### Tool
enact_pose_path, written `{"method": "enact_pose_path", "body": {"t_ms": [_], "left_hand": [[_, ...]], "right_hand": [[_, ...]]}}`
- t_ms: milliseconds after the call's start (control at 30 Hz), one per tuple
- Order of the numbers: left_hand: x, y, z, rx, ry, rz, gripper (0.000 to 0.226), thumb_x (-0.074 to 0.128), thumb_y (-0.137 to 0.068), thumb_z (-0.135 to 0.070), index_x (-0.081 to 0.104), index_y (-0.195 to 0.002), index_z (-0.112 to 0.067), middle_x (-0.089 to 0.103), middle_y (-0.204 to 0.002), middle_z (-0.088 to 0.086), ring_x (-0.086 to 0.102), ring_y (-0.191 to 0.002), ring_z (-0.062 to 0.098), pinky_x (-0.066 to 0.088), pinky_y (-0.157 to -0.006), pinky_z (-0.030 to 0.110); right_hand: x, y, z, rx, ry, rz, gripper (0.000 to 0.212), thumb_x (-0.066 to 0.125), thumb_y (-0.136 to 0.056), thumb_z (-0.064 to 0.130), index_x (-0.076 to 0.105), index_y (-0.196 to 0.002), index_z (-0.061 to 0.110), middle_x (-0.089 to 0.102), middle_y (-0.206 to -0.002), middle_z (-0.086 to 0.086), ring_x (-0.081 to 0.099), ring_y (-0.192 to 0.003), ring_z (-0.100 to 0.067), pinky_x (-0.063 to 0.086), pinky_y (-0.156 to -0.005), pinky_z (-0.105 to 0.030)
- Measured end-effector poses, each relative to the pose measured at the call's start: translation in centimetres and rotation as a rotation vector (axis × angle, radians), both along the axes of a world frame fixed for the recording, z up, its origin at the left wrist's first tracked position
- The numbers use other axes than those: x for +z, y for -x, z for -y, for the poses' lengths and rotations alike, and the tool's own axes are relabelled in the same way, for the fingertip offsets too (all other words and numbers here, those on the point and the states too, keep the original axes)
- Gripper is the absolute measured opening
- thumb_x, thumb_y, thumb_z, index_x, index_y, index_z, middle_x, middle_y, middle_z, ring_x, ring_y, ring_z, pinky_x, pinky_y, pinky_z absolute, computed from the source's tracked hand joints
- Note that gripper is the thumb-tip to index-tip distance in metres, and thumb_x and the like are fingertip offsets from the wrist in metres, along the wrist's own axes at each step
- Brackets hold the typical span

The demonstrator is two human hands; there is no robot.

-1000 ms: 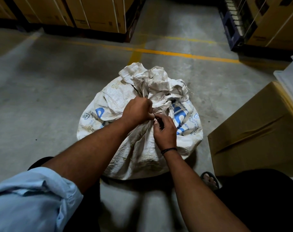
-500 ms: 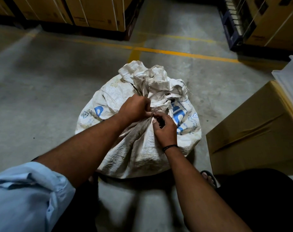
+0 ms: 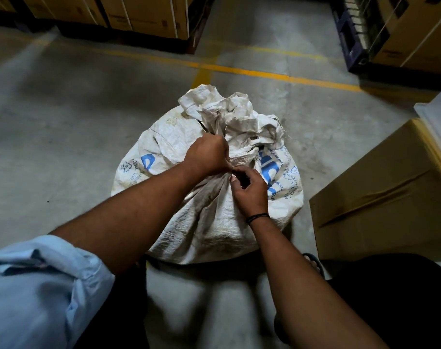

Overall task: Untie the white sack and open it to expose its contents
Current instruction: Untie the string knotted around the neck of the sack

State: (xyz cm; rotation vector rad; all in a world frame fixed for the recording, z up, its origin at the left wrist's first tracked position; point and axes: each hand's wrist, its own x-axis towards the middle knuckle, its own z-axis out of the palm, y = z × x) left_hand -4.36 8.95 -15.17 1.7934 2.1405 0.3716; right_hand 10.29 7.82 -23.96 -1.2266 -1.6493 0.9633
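Observation:
A full white woven sack (image 3: 214, 222) with blue print stands on the concrete floor in front of me. Its neck is gathered and tied, and the crumpled mouth flares up behind the tie. My left hand (image 3: 206, 155) is a fist clamped around the gathered neck. My right hand (image 3: 247, 187) sits just beside it on the near side, with fingertips pinching at the tie on the neck. The tie itself is mostly hidden by my fingers. The contents are covered.
A brown cardboard box (image 3: 385, 197) stands close on the right, with a pale plastic bin (image 3: 438, 117) behind it. Stacked cartons on pallets (image 3: 144, 16) line the back, and more (image 3: 400, 31) fill the back right. A yellow floor line (image 3: 264, 73) runs behind the sack.
Both hands stay at the sack's neck. The right hand's fingers have shifted slightly at the tie, and the view has drifted a little; the sack remains tied.

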Motion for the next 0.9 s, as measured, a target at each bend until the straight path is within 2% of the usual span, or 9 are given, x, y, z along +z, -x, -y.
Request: {"method": "enact_pose_path", "body": {"t_ms": [100, 200, 300, 467, 567, 667, 800, 900], "left_hand": [[0.0, -0.7, 0.2, 0.001, -0.038, -0.062, 0.046, 0.088, -0.064, -0.055, 0.069, -0.065, -0.013, 0.067, -0.064, 0.006, 0.064, -0.063, 0.024, 0.056, -0.058, 0.034], [0.0, -1.2, 0.3, -0.019, -0.057, -0.097, 0.034, 0.087, -0.068, -0.042, 0.073, -0.073, -0.011, 0.069, -0.069, 0.008, 0.067, -0.069, 0.029, 0.059, -0.061, 0.039], [-0.1, -1.3, 0.6, -0.023, -0.072, -0.086, 0.033, 0.086, -0.07, -0.043, 0.073, -0.074, -0.013, 0.069, -0.072, 0.007, 0.064, -0.071, 0.027, 0.057, -0.063, 0.036], [-0.2, -0.7, 0.7, 0.007, -0.027, -0.043, 0.028, 0.085, -0.066, -0.04, 0.063, -0.064, -0.022, 0.069, -0.074, 0.004, 0.065, -0.073, 0.026, 0.053, -0.062, 0.034], [-0.3, -0.5, 0.7, 0.016, -0.003, -0.041, 0.034, 0.085, -0.064, -0.033, 0.053, -0.057, -0.025, 0.066, -0.069, 0.003, 0.064, -0.071, 0.025, 0.049, -0.057, 0.031], [-0.4, -0.4, 0.7, 0.008, -0.002, -0.035, 0.036, 0.086, -0.064, -0.032, 0.052, -0.055, -0.026, 0.067, -0.067, 0.002, 0.064, -0.069, 0.023, 0.047, -0.056, 0.029], [-0.6, -0.4, 0.7, 0.012, -0.016, -0.022, 0.035, 0.084, -0.064, -0.031, 0.051, -0.054, -0.025, 0.066, -0.066, 0.002, 0.064, -0.071, 0.024, 0.042, -0.056, 0.027], [-0.5, -0.5, 0.8, -0.001, -0.026, -0.02, 0.03, 0.082, -0.067, -0.032, 0.055, -0.058, -0.023, 0.067, -0.068, 0.003, 0.063, -0.073, 0.024, 0.041, -0.057, 0.028]], "right_hand": [[0.0, 0.1, -0.1, 0.01, 0.001, 0.011, 0.023, 0.065, -0.08, 0.0, 0.072, -0.098, 0.014, 0.069, -0.097, -0.005, 0.065, -0.089, -0.015, 0.051, -0.08, -0.017], [0.0, 0.2, -0.1, -0.011, 0.005, 0.025, 0.025, 0.064, -0.079, 0.001, 0.072, -0.097, 0.015, 0.07, -0.096, -0.005, 0.066, -0.089, -0.017, 0.052, -0.081, -0.023], [-0.1, 0.3, 0.0, -0.056, 0.027, 0.022, 0.022, 0.065, -0.077, 0.005, 0.073, -0.095, 0.016, 0.072, -0.091, -0.004, 0.066, -0.084, -0.015, 0.053, -0.077, -0.025], [0.2, 0.4, 0.0, -0.025, 0.028, 0.061, 0.018, 0.064, -0.077, 0.007, 0.07, -0.092, 0.016, 0.069, -0.086, -0.002, 0.064, -0.079, -0.015, 0.053, -0.073, -0.028], [0.6, 0.2, -0.1, 0.016, 0.023, 0.104, 0.02, 0.063, -0.078, 0.005, 0.068, -0.091, 0.018, 0.068, -0.085, -0.002, 0.064, -0.079, -0.016, 0.051, -0.071, -0.026], [1.0, -0.1, -0.4, 0.051, 0.046, 0.117, 0.021, 0.062, -0.077, 0.003, 0.068, -0.092, 0.017, 0.067, -0.082, -0.003, 0.063, -0.076, -0.018, 0.05, -0.068, -0.027], [1.8, -0.1, -0.9, 0.093, 0.161, 0.096, 0.019, 0.061, -0.076, 0.0, 0.065, -0.089, 0.014, 0.066, -0.078, -0.003, 0.053, -0.062, -0.01, 0.046, -0.063, -0.021], [2.5, -0.1, -1.2, 0.116, 0.219, 0.098, 0.018, 0.063, -0.075, -0.001, 0.062, -0.089, 0.011, 0.065, -0.08, 0.0, 0.054, -0.064, -0.005, 0.043, -0.062, -0.008]]}}
